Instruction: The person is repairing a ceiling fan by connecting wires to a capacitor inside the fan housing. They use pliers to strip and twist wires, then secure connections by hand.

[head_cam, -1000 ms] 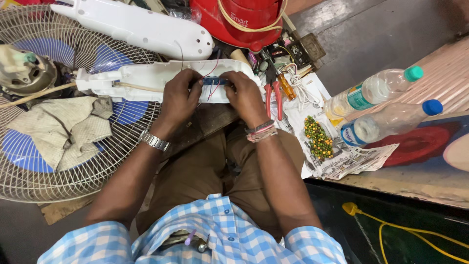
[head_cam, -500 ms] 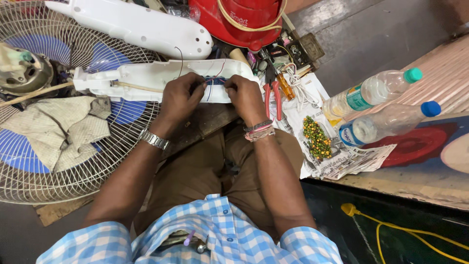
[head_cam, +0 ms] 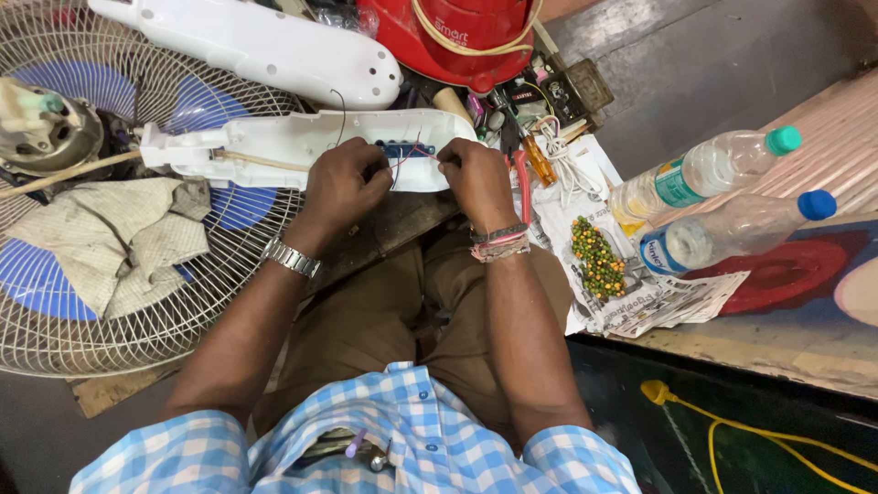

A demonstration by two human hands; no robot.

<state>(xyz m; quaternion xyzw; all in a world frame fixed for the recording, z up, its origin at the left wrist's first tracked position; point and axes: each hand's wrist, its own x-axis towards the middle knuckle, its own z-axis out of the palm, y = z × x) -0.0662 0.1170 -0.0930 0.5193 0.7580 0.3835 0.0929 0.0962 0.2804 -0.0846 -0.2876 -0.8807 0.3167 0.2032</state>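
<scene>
I see my left hand [head_cam: 340,187] and right hand [head_cam: 476,178] each with the grip pinching thin wires [head_cam: 402,157] at a blue part inside the white plastic housing [head_cam: 274,144], which lies across my lap. A fan guard [head_cam: 110,302] sits left, two bottles [head_cam: 722,197] right.

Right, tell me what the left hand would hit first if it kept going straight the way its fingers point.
The left hand points up and slightly right. It would first meet the long white plastic housing it already touches, at the blue terminal strip with thin wires. Beyond that lies the second white plastic cover, though depth is unclear.
</scene>
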